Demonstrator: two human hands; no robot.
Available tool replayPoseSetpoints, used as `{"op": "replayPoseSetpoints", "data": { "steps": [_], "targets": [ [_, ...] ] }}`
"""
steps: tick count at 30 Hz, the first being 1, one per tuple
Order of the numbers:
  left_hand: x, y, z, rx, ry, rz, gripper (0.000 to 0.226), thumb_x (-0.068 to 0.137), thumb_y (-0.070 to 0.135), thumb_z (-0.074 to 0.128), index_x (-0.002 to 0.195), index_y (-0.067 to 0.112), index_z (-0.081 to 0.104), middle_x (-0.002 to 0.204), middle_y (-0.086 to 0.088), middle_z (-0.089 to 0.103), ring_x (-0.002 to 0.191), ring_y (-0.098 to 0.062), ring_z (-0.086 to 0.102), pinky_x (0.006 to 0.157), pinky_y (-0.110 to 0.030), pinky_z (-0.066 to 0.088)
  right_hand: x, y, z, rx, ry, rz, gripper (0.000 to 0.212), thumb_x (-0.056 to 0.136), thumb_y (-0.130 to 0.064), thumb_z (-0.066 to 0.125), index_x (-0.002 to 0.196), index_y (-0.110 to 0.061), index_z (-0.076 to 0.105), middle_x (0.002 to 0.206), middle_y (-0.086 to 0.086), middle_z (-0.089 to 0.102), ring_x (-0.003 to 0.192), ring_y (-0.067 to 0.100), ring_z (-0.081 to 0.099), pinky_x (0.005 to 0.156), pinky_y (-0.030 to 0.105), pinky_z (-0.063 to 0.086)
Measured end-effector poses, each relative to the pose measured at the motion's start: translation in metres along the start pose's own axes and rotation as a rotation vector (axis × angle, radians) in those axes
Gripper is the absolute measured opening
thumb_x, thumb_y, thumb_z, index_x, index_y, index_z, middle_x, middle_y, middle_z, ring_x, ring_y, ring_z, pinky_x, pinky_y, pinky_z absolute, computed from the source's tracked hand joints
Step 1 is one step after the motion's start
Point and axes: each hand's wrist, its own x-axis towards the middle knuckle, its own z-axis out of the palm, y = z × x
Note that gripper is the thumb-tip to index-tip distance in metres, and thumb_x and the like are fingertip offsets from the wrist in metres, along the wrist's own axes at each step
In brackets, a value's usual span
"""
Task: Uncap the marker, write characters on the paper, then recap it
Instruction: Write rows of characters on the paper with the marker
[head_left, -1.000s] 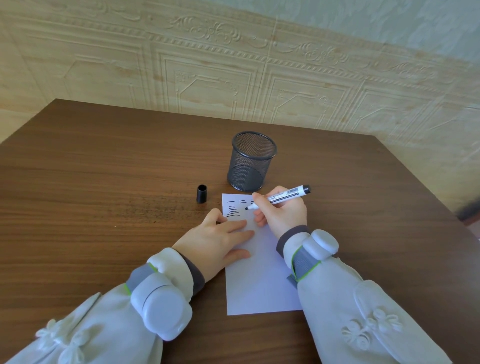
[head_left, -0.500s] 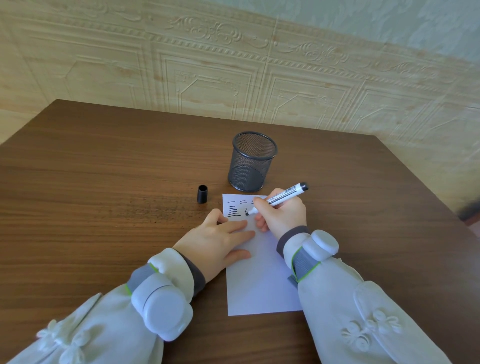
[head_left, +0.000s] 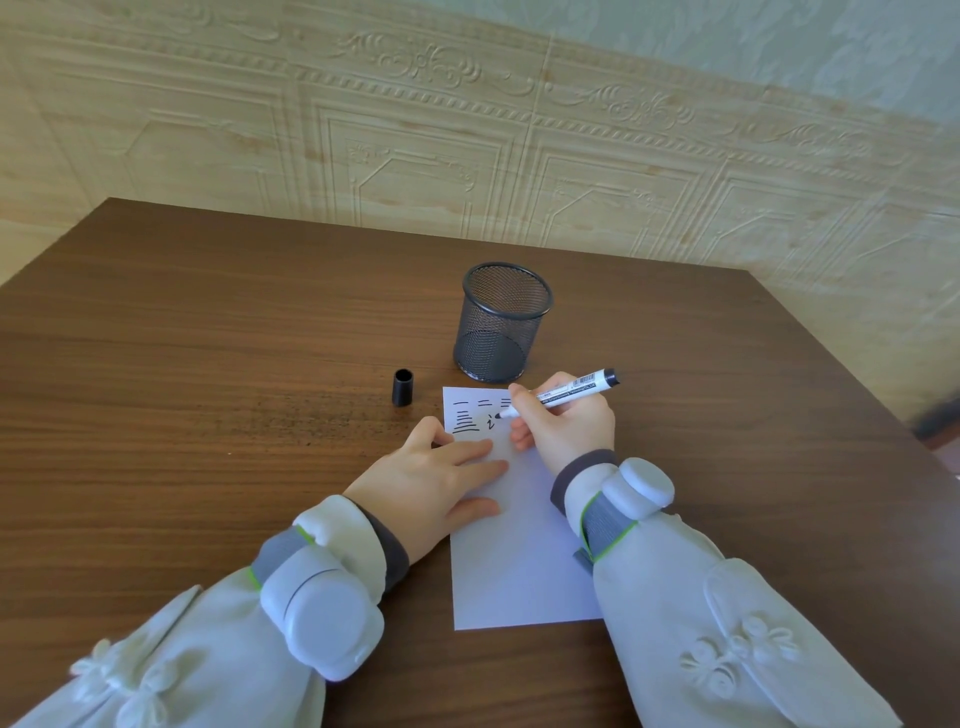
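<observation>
Since the earlier frames, the marker tip has travelled down from the top row of strokes to the second row, where a new small mark now sits beside the three-bar character. At present the tip rests on the paper near its far edge, with the barrel slanting up and to the right. Fingers of the right hand are clenched round the barrel in a writing grip. Fingers of the left hand lie straight and flat on the sheet, pressing it against the worktop. To the left of the sheet's far corner, apart from it, the cap stands with its opening upward. Just behind the sheet's far edge stands a mesh pen holder. Judged from this layout, the writing step is in hand and the second row is incomplete. Further strokes call for steady downward pressure from the left hand. Recapping will then require the left hand to fetch the cap. Obscured items: the right hand covers the right end of the top row, so its last character is only partly legible, and the newest mark is too small to identify.
</observation>
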Motion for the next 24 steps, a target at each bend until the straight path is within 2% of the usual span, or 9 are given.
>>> {"op": "replayPoseSetpoints", "data": {
  "steps": [6, 13, 20, 24],
  "targets": [
    [-0.0005, 0.0011, -0.0004, 0.001, -0.002, -0.002, 0.049, 0.095, 0.050, 0.029, 0.143, 0.043, 0.020, 0.153, 0.017, 0.019, 0.126, -0.017, 0.022, 0.101, -0.027, 0.038, 0.0011, -0.0007, -0.0011, -0.034, 0.046, 0.023, 0.027, 0.081, -0.011, 0.066, 0.058, -0.011, 0.051, 0.047, 0.006, 0.063, 0.033, 0.017, 0.053, 0.046, 0.023, 0.049],
    [0.0001, 0.0006, 0.0003, 0.003, -0.004, -0.008, 0.049, 0.095, 0.050, 0.029, 0.143, 0.043, 0.020, 0.153, 0.017, 0.019, 0.126, -0.017, 0.022, 0.102, -0.028, 0.038, -0.0027, -0.0041, -0.0015, -0.049, 0.039, 0.022, 0.020, 0.080, -0.008, 0.064, 0.062, -0.004, 0.056, 0.040, -0.001, 0.059, 0.031, 0.015, 0.050, 0.040, 0.019, 0.046],
    [-0.0001, 0.0006, 0.0012, 0.001, 0.002, -0.008, 0.049, 0.095, 0.051, 0.029, 0.142, 0.044, 0.021, 0.153, 0.018, 0.019, 0.127, -0.018, 0.021, 0.101, -0.028, 0.039, -0.0015, -0.0056, -0.0022, -0.074, 0.061, 0.055, 0.024, 0.077, -0.008, 0.061, 0.055, -0.011, 0.051, 0.041, 0.001, 0.059, 0.032, 0.017, 0.051, 0.040, 0.024, 0.048],
    [-0.0003, 0.0014, -0.0005, 0.005, -0.001, -0.008, 0.049, 0.095, 0.050, 0.029, 0.143, 0.044, 0.020, 0.153, 0.018, 0.018, 0.127, -0.017, 0.021, 0.100, -0.026, 0.037, -0.0025, -0.0061, -0.0023, -0.035, 0.048, 0.035, 0.026, 0.080, -0.009, 0.066, 0.057, -0.010, 0.053, 0.044, 0.002, 0.061, 0.031, 0.014, 0.051, 0.039, 0.017, 0.043]
  ]
}}
